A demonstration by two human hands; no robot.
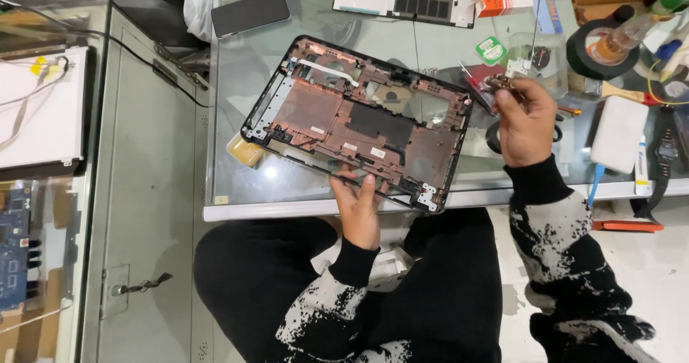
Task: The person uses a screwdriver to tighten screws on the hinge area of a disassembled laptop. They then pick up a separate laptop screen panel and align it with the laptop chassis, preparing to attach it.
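Note:
A black laptop bottom shell (359, 119) with a copper-coloured inside lies open side up on the glass table (287, 191). My left hand (357, 205) grips its near edge, thumb on the rim. My right hand (526, 119) is raised to the right of the shell and pinches a small metal part (497, 83), which looks like a hinge bracket. A screwdriver with a red handle (477, 79) lies just beside that hand.
A dark phone (250, 11) and a long laptop panel (405, 4) lie at the table's far edge. Tape rolls (599, 47), bottles, a white pad (619, 133) and small tubes crowd the right side. A grey cabinet (143, 191) and a screen panel (39, 112) stand at left.

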